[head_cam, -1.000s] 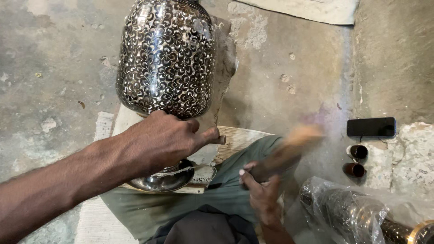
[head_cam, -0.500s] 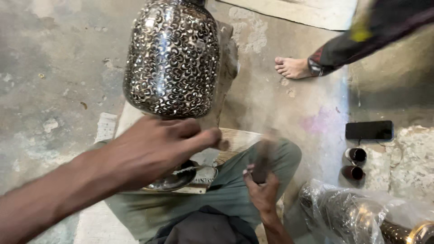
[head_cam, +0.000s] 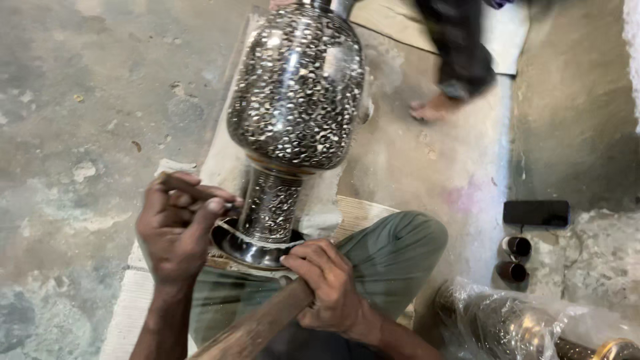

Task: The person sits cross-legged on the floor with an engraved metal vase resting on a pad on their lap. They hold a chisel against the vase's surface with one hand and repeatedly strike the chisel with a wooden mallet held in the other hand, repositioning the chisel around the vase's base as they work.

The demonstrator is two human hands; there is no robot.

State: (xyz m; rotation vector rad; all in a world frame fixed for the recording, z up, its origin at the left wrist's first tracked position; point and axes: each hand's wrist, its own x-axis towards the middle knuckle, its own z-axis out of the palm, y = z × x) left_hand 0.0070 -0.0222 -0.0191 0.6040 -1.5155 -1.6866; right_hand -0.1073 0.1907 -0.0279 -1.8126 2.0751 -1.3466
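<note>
Lying on its side across a pale board [head_cam: 220,167] on the concrete floor [head_cam: 80,100], the large patterned metal vase [head_cam: 297,87] points its flared foot at the seated person's green-trousered knee [head_cam: 393,243]. Left hand [head_cam: 175,230] has its grip pinched tight on a thin chisel [head_cam: 193,189], tip at the rim of the foot. Right hand [head_cam: 330,283] is wrapped fully around a wooden mallet handle [head_cam: 257,327], just beside that rim. Someone's bare foot [head_cam: 437,107] passes beyond; a dark phone [head_cam: 537,213] lies well apart.
</note>
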